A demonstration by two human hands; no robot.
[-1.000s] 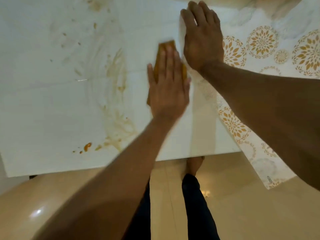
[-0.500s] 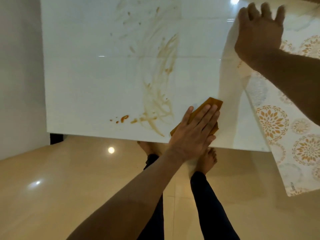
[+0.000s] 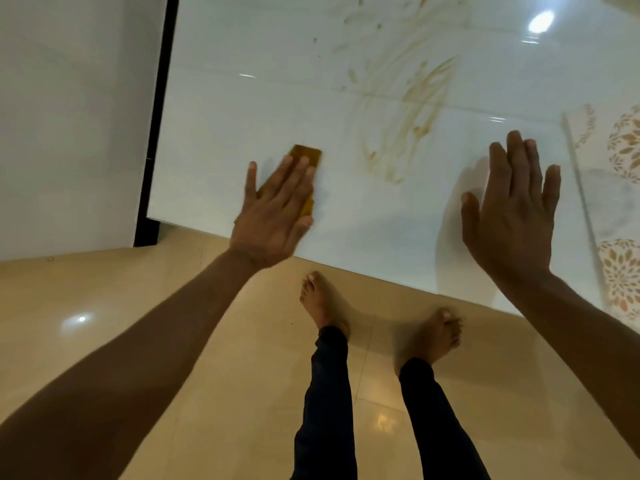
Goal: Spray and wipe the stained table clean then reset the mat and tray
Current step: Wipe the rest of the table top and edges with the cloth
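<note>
Left hand (image 3: 277, 206) flat, fingers straight, pressing the orange cloth (image 3: 306, 155) on the white table (image 3: 259, 98) near its front-left corner. Right hand (image 3: 512, 209) spread flat near the front edge, just beside the floral mat (image 3: 620, 161).

Risk: brown stains (image 3: 419, 98) at table centre lie right of the cloth; strokes here miss them, and a loaded cloth may smear.

Versus 0.5 s ago: cloth shifted left past the stains; front-edge blobs gone; right hand lowered.

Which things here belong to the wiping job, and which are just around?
Job: folded orange-brown cloth pressed flat by left hand; glossy white table with brown smeared stains; floral-patterned mat; right hand flat on the table.

Just around: beige tiled floor; white wall.
</note>
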